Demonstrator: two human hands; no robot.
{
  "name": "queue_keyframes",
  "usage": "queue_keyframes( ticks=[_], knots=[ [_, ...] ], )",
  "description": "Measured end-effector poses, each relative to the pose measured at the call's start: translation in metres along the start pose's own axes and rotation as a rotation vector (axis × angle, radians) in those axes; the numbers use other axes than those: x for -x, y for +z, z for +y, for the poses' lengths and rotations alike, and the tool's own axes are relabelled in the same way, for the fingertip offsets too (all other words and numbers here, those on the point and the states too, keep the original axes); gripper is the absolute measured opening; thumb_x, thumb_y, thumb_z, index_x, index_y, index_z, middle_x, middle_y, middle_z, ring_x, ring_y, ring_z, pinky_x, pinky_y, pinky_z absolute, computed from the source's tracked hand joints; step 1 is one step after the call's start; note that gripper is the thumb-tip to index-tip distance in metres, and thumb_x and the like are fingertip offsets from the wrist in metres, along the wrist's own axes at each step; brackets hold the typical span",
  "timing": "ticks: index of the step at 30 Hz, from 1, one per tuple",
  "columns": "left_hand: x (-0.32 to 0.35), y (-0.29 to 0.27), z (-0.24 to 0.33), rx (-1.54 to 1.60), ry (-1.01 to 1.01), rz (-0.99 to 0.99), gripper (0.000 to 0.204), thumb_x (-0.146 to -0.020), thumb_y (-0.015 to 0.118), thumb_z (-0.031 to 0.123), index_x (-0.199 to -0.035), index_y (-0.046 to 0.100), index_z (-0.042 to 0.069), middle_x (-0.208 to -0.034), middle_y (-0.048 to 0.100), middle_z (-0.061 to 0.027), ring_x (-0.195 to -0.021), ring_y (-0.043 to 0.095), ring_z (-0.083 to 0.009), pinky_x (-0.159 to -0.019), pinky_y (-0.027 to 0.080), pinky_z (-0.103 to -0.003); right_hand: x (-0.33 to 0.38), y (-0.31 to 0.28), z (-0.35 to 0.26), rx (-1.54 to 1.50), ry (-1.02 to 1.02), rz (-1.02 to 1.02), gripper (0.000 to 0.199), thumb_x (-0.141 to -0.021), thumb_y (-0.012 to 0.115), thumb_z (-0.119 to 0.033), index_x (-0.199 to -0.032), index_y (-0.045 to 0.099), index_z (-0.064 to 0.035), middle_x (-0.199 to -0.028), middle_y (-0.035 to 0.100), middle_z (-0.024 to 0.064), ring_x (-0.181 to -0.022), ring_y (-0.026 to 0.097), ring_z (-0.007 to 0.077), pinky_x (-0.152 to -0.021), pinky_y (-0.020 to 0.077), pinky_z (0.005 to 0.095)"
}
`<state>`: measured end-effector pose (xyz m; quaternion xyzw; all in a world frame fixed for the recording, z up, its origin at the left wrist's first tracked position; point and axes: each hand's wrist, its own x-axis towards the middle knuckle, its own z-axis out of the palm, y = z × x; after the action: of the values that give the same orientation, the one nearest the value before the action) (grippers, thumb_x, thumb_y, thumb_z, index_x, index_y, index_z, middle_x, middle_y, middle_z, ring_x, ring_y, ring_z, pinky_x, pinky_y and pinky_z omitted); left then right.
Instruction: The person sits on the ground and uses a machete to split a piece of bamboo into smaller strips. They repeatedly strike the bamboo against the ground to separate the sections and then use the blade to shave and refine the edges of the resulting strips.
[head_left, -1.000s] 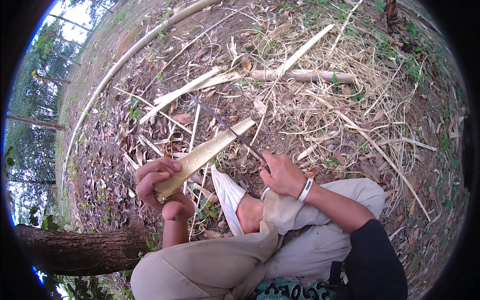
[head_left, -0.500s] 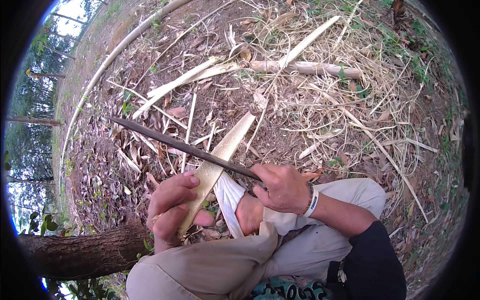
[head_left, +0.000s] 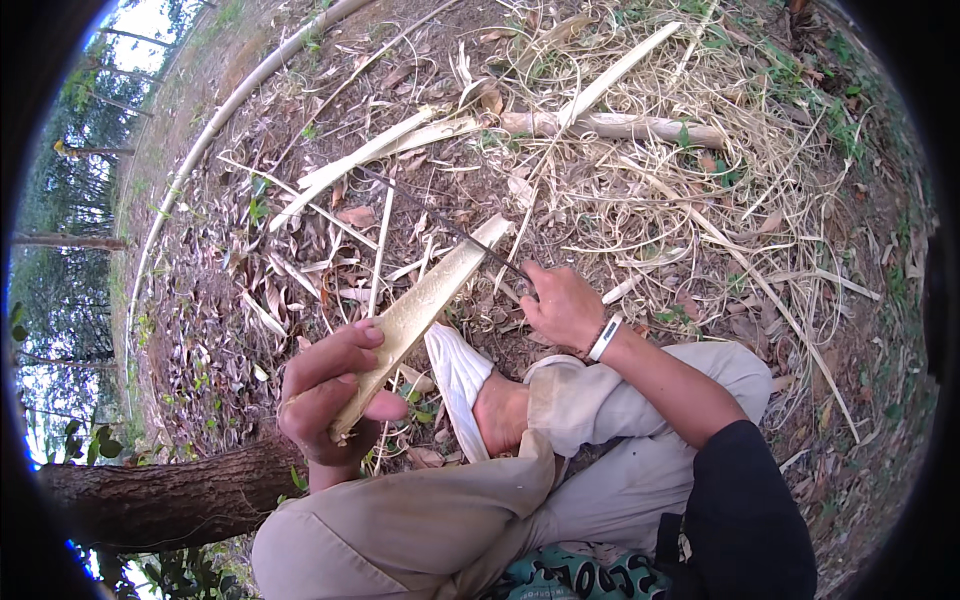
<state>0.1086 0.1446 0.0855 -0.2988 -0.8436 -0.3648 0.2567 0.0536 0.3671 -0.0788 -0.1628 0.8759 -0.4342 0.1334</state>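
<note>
My left hand (head_left: 335,390) is closed round the lower end of a flat, pale yellow strip of split wood or bamboo (head_left: 415,315), which slants up and to the right. In my right hand (head_left: 568,312) is the handle end of a long, dark knife (head_left: 430,212), its blade seen almost edge-on and pointing up to the left. The blade crosses the strip near its far end; whether it bites into the surface I cannot tell. The grip is hidden inside my right fingers.
My bent legs (head_left: 640,400) and a foot in white cloth (head_left: 460,385) lie just below the hands. A tree trunk (head_left: 170,495) stands at lower left. Pale split pieces (head_left: 345,165), a short round pole (head_left: 640,128) and curly shavings (head_left: 650,225) cover the leafy ground.
My right hand and the knife have moved up and away, from the strip's middle toward its far end. The blade has turned edge-on. My left hand with the strip has shifted slightly left.
</note>
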Motion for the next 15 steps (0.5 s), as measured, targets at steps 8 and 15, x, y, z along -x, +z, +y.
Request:
queue_keyframes(
  ticks=[8, 15],
  knots=[
    [0.006, -0.001, -0.004, -0.023, -0.082, 0.144, 0.047, -0.086, 0.068, 0.042, -0.101, 0.04, 0.007, -0.089, 0.06, -0.0168, -0.085, 0.069, -0.0315, -0.076, 0.061, -0.046, -0.004, 0.006, 0.002, -0.018, -0.078, 0.022, 0.023, -0.079, 0.059, -0.016, -0.097, 0.056, -0.0016, -0.067, 0.061, 0.0214, -0.065, 0.063, 0.0406, -0.061, 0.0505, 0.0514],
    [0.007, -0.008, -0.015, -0.001, -0.138, 0.241, 0.046, -0.086, 0.069, 0.04, -0.101, 0.04, 0.008, -0.09, 0.063, -0.0151, -0.088, 0.07, -0.0323, -0.078, 0.061, -0.044, -0.007, -0.011, -0.025, 0.116, -0.088, -0.054, 0.029, -0.079, 0.06, -0.017, -0.101, 0.055, 0.0011, -0.071, 0.062, 0.0228, -0.067, 0.064, 0.041, -0.061, 0.0508, 0.0509]
  ],
)
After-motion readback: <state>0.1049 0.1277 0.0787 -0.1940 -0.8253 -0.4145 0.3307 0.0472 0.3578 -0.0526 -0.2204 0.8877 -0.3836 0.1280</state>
